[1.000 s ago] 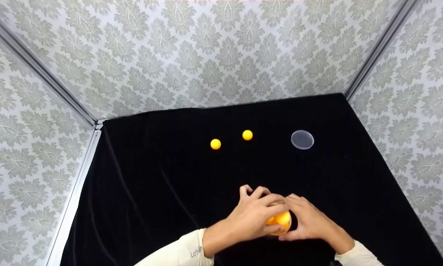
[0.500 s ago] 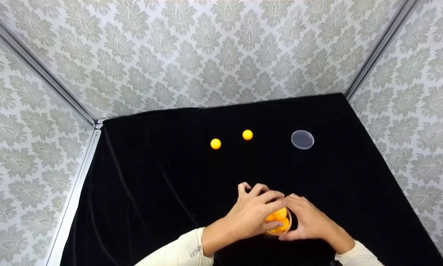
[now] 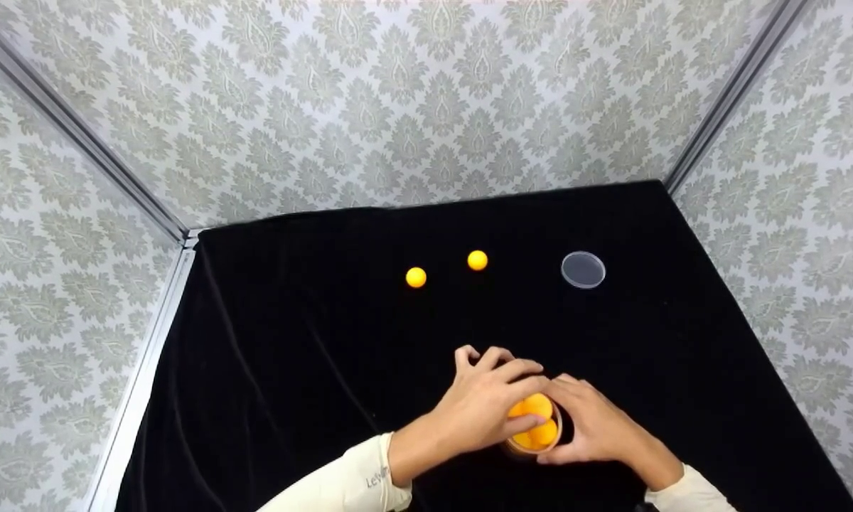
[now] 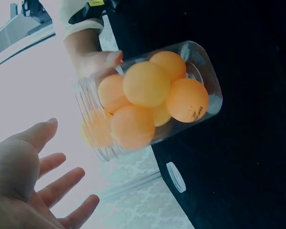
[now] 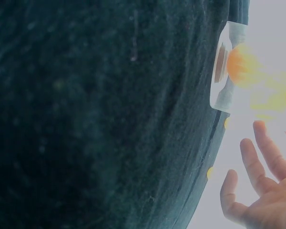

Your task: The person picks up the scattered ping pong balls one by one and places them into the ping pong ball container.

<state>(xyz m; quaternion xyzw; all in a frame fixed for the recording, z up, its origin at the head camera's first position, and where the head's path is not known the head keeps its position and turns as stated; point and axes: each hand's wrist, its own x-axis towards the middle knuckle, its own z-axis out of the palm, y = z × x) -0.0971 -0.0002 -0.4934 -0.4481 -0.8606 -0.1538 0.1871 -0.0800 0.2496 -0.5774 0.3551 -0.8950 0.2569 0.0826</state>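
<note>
A clear plastic jar [image 4: 210,78] with a threaded mouth holds several orange ping-pong balls [image 4: 147,84]. My right hand [image 3: 591,423] grips this jar near its rim, thumb and fingers round the side. Over the mouth is my left hand [image 3: 478,407], palm down, its fingers spread and relaxed; in the left wrist view that hand [image 4: 35,183] is apart from the jar and holds nothing. The jar's base meets the black cloth in the right wrist view, where glare washes out most of the balls.
Two loose orange ping-pong balls, one on the left [image 3: 416,277] and another [image 3: 478,260] beside it, lie farther back on the black cloth [image 3: 313,284]. To their right is a round clear lid [image 3: 583,270]. Patterned wall panels [image 3: 426,107] enclose the table's back and sides.
My left hand has shifted slightly up and left from the jar's mouth, so more of the balls inside show. The right hand, the lid and both loose balls have stayed put.
</note>
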